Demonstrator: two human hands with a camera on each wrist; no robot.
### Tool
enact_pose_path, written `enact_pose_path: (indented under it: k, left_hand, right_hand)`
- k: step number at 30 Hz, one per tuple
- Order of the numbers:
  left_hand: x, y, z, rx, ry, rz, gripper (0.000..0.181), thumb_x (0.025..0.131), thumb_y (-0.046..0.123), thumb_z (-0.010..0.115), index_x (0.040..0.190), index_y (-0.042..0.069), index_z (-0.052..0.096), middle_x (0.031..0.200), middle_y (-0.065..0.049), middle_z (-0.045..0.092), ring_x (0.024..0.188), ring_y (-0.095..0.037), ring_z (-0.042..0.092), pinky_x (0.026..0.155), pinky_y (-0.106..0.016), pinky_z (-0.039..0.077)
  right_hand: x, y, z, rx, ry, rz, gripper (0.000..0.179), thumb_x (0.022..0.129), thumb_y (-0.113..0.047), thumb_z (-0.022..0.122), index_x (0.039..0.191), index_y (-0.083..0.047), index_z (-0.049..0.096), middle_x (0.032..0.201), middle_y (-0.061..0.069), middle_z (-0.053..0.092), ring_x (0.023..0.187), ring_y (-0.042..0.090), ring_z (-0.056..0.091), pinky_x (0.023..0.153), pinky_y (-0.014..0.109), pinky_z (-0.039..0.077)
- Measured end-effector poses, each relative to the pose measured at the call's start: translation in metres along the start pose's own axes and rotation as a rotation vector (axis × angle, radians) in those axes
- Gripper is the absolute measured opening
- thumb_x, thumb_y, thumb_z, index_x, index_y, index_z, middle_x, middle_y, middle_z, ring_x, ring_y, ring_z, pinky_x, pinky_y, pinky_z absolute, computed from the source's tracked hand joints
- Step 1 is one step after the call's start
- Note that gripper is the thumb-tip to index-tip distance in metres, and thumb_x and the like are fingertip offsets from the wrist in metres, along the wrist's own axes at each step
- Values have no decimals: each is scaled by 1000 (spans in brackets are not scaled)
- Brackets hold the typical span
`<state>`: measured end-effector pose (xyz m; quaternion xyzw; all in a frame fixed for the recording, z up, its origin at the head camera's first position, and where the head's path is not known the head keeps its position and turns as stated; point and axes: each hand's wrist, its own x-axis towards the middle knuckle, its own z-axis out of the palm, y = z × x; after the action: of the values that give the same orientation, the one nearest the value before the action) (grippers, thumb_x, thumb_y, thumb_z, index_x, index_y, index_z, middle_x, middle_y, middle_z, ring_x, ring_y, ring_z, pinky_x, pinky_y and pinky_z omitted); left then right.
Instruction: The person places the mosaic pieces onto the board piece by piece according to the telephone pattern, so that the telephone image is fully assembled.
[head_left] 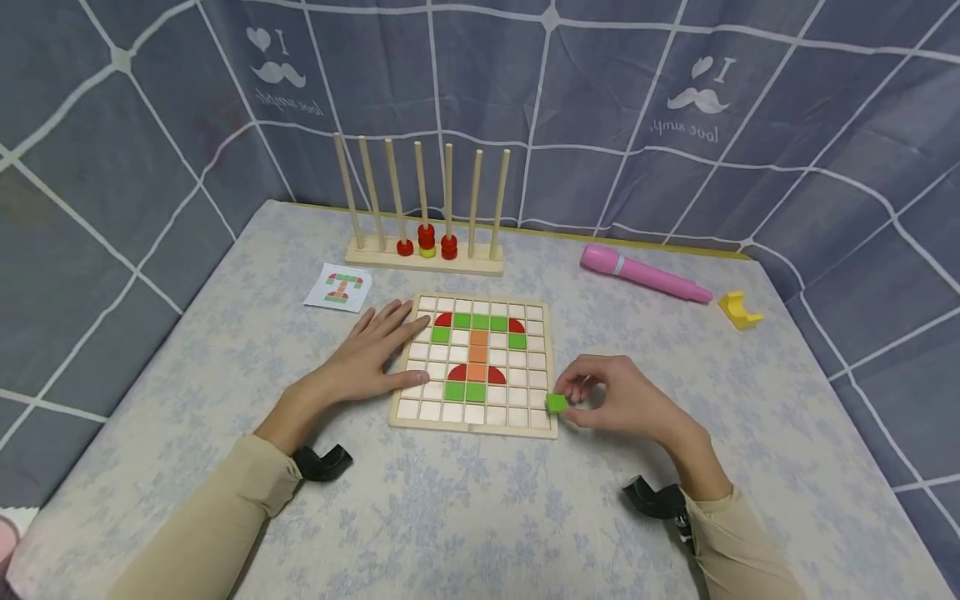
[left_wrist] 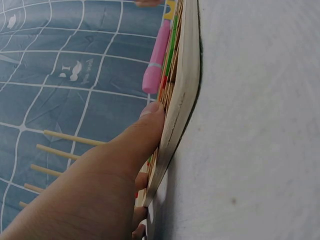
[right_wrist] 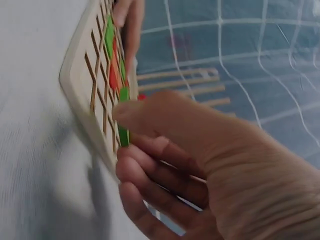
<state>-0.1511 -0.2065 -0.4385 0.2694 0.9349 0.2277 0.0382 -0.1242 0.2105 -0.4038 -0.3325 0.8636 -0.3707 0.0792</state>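
A square wooden grid board [head_left: 517, 377] lies mid-table, with green squares, orange squares and red quarter-round pieces set in its cells. My left hand [head_left: 363, 358] rests on its left edge, fingers spread and thumb on the rim. At the right edge of the board, my right hand [head_left: 630, 396] pinches a green square tile [head_left: 556, 403] between thumb and fingers. In the right wrist view this green tile [right_wrist: 123, 137] is held on edge near the grid, its middle partly covered by the thumb.
Behind the board stands a wooden peg rack [head_left: 375, 257] with red and yellow rings. A pattern card [head_left: 352, 298] lies at the left. Farther right are a pink stick [head_left: 652, 276] and a yellow curved piece [head_left: 738, 312]. A patterned curtain [head_left: 592, 100] hangs behind the table.
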Motion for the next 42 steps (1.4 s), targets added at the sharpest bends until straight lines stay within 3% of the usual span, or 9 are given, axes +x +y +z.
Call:
enact_pose_path:
  k: [5,11,18,29,36,42]
  left_hand:
    - [0,0,0,3,-7,0,91,97,55,70,169,19,29,178,-14,12,165,-37,4,131,-61,-3]
    - [2,-1,0,5,-5,2,91,96,55,70,169,20,28,178,-13,11,165,-37,3,132,-61,-2]
    - [3,-1,1,-1,-11,-2,91,97,56,70,169,21,28,178,-13,11,165,-36,2,132,-60,-3]
    - [2,-2,1,2,-7,-8,91,96,57,70,169,22,28,178,-12,11,165,-35,2,132,-60,-3]
    - [2,-2,-1,4,-4,-10,91,96,56,70,169,21,29,178,-13,11,165,-36,3,132,-60,-3]
    - [1,0,0,-5,-8,-8,90,97,57,69,169,21,29,178,-13,11,165,-36,3,132,-61,-3]
  right_hand:
    - [22,-15,15,-69,36,-47,25,81,-9,90,100,-15,75,89,-2,70,79,14,66,75,31,59]
    - [44,-30,35,-97,20,-27,23,82,-11,89,99,-9,75,87,2,71,78,15,65,71,27,58]
    - [49,-37,50,-127,24,-29,20,85,-11,90,100,-8,77,90,3,71,79,15,65,71,25,57]
    - [59,-45,56,-151,70,-44,12,89,-13,86,99,-9,80,87,0,71,76,11,64,67,25,56]
    - [86,-44,60,-173,140,-10,20,96,-14,79,113,-4,80,105,8,75,90,18,70,79,33,60]
    - [84,-44,66,-229,121,-46,18,95,-16,80,111,-6,81,105,5,77,97,19,70,84,35,60]
